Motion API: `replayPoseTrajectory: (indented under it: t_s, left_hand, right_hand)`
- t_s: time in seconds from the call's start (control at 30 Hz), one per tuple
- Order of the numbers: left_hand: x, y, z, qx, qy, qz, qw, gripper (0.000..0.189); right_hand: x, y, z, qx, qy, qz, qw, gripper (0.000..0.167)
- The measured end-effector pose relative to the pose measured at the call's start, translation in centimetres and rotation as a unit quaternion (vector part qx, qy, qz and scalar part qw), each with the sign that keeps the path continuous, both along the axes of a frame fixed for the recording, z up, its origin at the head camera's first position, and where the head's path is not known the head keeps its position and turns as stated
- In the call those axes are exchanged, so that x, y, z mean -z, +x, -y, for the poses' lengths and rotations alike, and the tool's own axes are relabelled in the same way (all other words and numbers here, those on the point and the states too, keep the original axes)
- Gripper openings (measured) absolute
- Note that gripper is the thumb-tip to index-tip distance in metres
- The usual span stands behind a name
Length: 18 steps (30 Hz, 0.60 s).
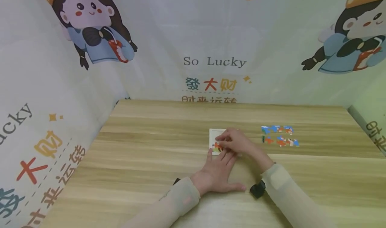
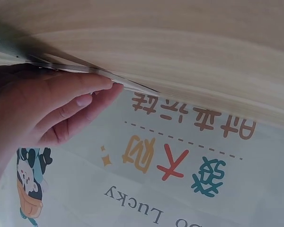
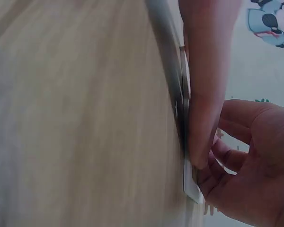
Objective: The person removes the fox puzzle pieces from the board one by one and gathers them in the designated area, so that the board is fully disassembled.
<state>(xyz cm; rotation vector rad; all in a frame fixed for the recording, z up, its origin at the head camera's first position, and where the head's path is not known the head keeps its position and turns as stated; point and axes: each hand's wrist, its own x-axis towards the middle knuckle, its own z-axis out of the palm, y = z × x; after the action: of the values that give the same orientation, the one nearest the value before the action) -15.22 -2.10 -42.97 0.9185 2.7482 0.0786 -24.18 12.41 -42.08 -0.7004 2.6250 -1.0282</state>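
Observation:
A small white puzzle tray lies on the wooden table with a few red and green jigsaw pieces in its lower part. My left hand rests at the tray's near edge, fingers spread, thumb pointing out to the right. From above, my right hand reaches across the tray, its thumb and forefinger drawn together at a jigsaw piece mostly hidden by the fingers. In the right wrist view the curled fingers of the right hand meet the tray beside the left hand. The left wrist view shows the left hand lying along the tray edge.
Two short rows of loose jigsaw pieces, a back row and a front row, lie to the right of the tray. The wooden table extends on both sides. A printed cloth hangs behind it.

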Motion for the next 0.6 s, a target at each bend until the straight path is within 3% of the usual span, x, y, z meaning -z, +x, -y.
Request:
replayPoseTrajectory:
  t_s: [0.13,0.33,0.47,0.6]
  left_hand:
    - [0.2,0.23,-0.03,0.003,0.007,0.002,1.0,0.103]
    - [0.21,0.35,-0.16,0.004,0.006,0.004,1.0,0.103]
    - [0.17,0.21,-0.2,0.002,0.001,-0.008,1.0,0.102]
    - [0.22,-0.07,-0.19,-0.004,-0.009,-0.017,0.9998,0.102]
  right_hand:
    - [0.48,0.34,0.33,-0.004,-0.008,0.004,1.0,0.018]
    - [1.0,0.24,0.21,-0.004,-0.093,0.056,0.9941,0.01]
    - [1.08,-0.15,-0.01,0.016,-0.132,0.088,0.9871,0.012]
    - [0.83,-0.48,-0.66,0.051,-0.174,0.091,0.9793,0.021]
